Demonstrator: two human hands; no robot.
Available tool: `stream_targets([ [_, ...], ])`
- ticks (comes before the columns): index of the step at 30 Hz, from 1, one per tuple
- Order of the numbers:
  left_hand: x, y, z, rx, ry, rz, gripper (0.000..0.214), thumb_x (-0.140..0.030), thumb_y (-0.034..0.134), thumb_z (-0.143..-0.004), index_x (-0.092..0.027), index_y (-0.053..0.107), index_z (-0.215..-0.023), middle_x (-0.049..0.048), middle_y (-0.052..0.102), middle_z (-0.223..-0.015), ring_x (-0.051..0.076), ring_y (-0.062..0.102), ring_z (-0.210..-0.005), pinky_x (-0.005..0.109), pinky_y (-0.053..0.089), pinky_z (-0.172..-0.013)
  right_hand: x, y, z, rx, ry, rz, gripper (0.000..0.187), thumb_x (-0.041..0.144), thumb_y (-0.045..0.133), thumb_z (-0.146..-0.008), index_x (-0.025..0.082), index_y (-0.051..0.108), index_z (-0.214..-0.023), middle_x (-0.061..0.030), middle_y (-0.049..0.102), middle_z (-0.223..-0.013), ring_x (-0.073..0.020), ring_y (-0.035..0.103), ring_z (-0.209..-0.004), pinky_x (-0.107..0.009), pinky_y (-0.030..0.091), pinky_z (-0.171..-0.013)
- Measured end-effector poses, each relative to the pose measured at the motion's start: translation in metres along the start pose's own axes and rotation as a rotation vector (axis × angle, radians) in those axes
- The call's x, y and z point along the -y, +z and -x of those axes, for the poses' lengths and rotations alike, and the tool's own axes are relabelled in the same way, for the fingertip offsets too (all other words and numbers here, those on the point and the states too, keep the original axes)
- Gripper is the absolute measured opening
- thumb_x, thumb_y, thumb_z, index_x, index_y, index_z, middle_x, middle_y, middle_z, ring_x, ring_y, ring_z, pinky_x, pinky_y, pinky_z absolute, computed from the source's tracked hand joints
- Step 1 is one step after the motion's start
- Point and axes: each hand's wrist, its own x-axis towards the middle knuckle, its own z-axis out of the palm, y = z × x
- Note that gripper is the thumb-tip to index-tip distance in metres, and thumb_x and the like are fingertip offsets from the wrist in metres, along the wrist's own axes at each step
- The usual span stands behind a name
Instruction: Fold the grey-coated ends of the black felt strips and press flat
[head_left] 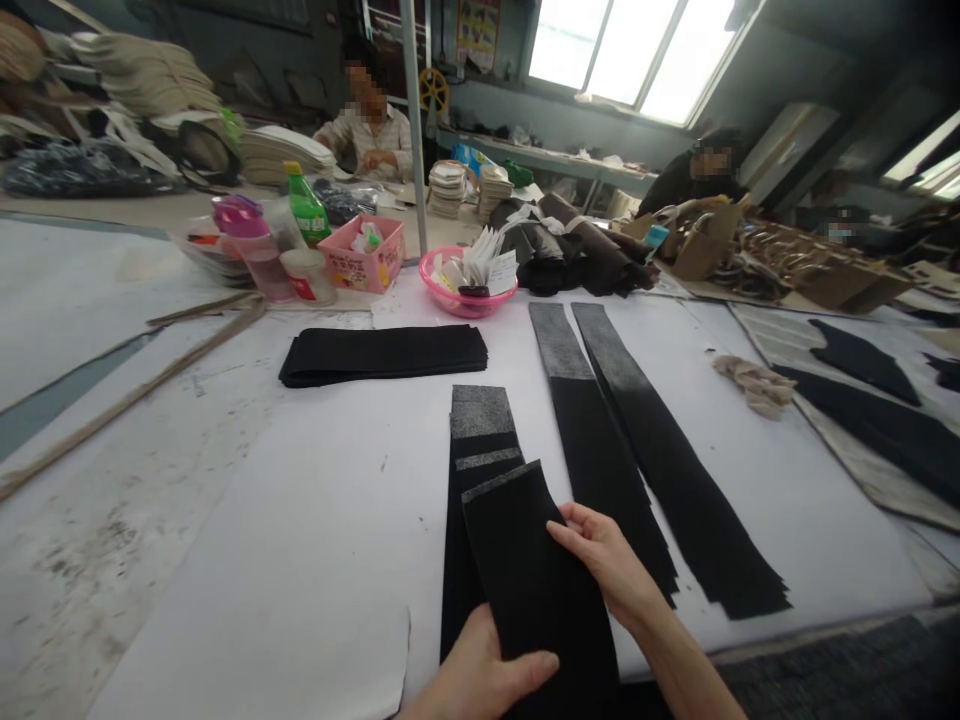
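A black fabric strip [536, 570] with a grey speckled end band is gripped at both long edges. My left hand [484, 665] holds its left edge near the bottom, thumb on top and fingers underneath. Farther up, my right hand [600, 550] pinches the right edge between thumb and fingers. Under it lie more black strips [480, 412], overlapping with their grey ends showing. To the right, two long stacks of black strips, a nearer stack [600, 440] and a farther stack [675, 450], lie side by side. A folded black stack [386, 353] rests crosswise beyond my hands.
A pink basket [469, 300] of paper tags, a pink box [365, 255] and a green bottle [306, 208] stand along the back. A metal pole [415, 130] rises behind. Crumpled beige cloth [754, 386] lies at right. Several people sit farther back.
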Motion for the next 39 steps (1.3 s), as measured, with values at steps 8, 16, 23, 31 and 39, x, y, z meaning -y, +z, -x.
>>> stream_targets([
  [8,-0.008,-0.063,-0.037,-0.402,-0.008,-0.070,0.035,-0.050,0.055,-0.084,-0.015,0.054,-0.084,0.0006,0.065,-0.066,0.014,0.063,-0.054,0.022,0.049,-0.045,-0.030,-0.003,-0.040,-0.207,-0.089,0.330,0.038,0.056,0.056,-0.082,0.018,0.052,-0.075,0.0029,0.052,-0.064,-0.0123,0.048,-0.058,-0.022,0.037,-0.052],
  [16,-0.009,-0.087,-0.059,-0.414,-0.101,-0.295,0.040,-0.053,0.050,-0.085,-0.018,0.047,-0.066,0.0001,0.060,-0.046,0.011,0.055,-0.036,0.016,0.036,-0.035,-0.025,-0.011,-0.064,-0.305,-0.196,0.793,0.038,0.051,0.049,-0.087,0.020,0.049,-0.064,0.0046,0.043,-0.055,-0.0104,0.037,-0.052,-0.022,0.026,-0.048],
  [23,-0.020,-0.093,-0.068,-0.494,-0.172,-0.412,0.038,-0.053,0.055,-0.081,-0.018,0.053,-0.068,-0.0020,0.059,-0.050,0.009,0.050,-0.033,0.016,0.034,-0.031,-0.021,-0.003,-0.087,-0.353,-0.197,0.950,0.039,0.045,0.046,-0.091,0.020,0.039,-0.062,0.0060,0.039,-0.053,-0.0099,0.033,-0.052,-0.022,0.022,-0.050],
  [31,-0.022,-0.100,-0.076,-0.494,-0.207,-0.509,0.043,-0.060,0.049,-0.082,-0.019,0.052,-0.067,-0.0021,0.058,-0.052,0.009,0.050,-0.033,0.017,0.033,-0.031,-0.020,-0.003,-0.091,-0.388,-0.163,0.956,0.026,0.039,0.048,-0.091,0.022,0.047,-0.072,0.0057,0.050,-0.059,-0.0106,0.042,-0.054,-0.022,0.024,-0.053],
  [39,-0.023,-0.099,-0.080,-0.495,-0.234,-0.516,0.049,-0.066,0.047,-0.080,-0.019,0.052,-0.066,-0.0027,0.056,-0.046,0.010,0.047,-0.031,0.018,0.033,-0.032,-0.025,-0.006,-0.092,-0.426,-0.158,0.988,0.031,0.042,0.038,-0.096,0.022,0.045,-0.072,0.0041,0.049,-0.059,-0.0116,0.042,-0.053,-0.023,0.025,-0.052],
])
